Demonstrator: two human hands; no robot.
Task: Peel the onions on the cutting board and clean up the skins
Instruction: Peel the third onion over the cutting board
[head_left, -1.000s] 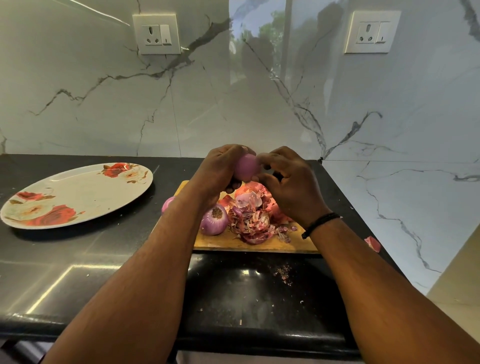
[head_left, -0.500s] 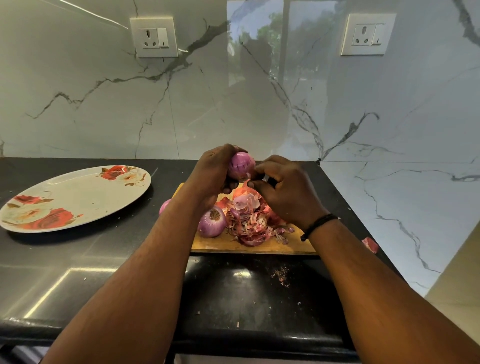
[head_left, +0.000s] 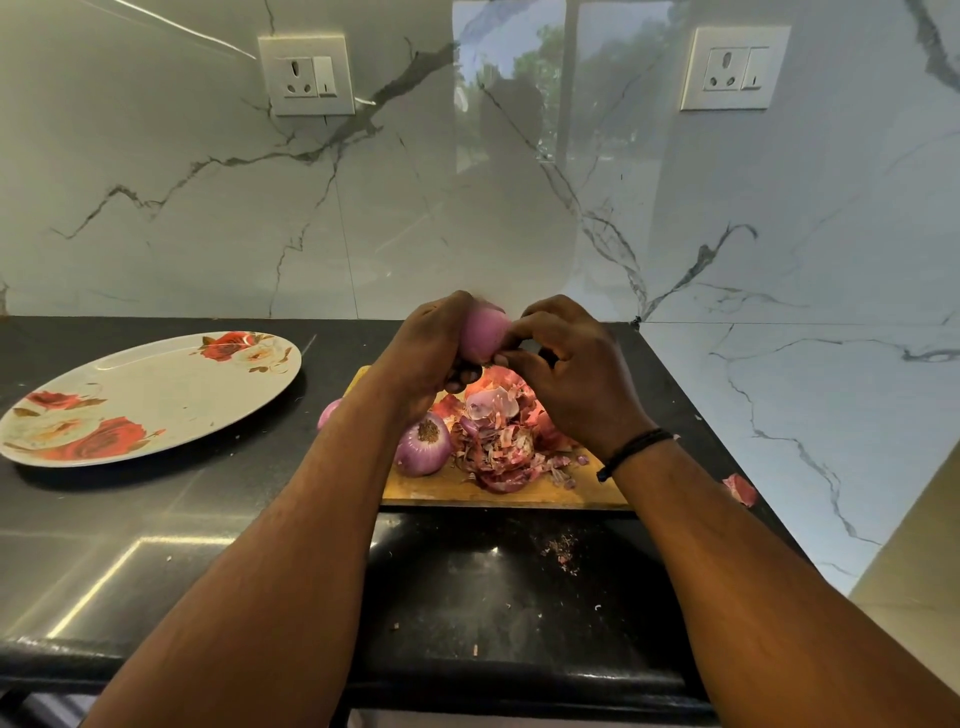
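My left hand (head_left: 431, 353) grips a pink peeled onion (head_left: 483, 332) above the wooden cutting board (head_left: 498, 493). My right hand (head_left: 566, 364) pinches at the onion's lower right side with thumb and fingertips. On the board lies a pile of red onion skins (head_left: 498, 441). A purple onion (head_left: 423, 447) with its root end up sits left of the pile. Another onion (head_left: 330, 413) peeks out behind my left forearm at the board's left edge.
A large floral plate (head_left: 150, 395) rests on the black counter at the left. One loose skin piece (head_left: 740, 488) lies on the counter by the right wall. Small skin crumbs (head_left: 561, 551) dot the counter in front of the board. Marble wall stands close behind and right.
The onion has turned in my left hand, showing a smoother pink side. My right fingers have shifted along its lower edge. Both hands stay above the board.
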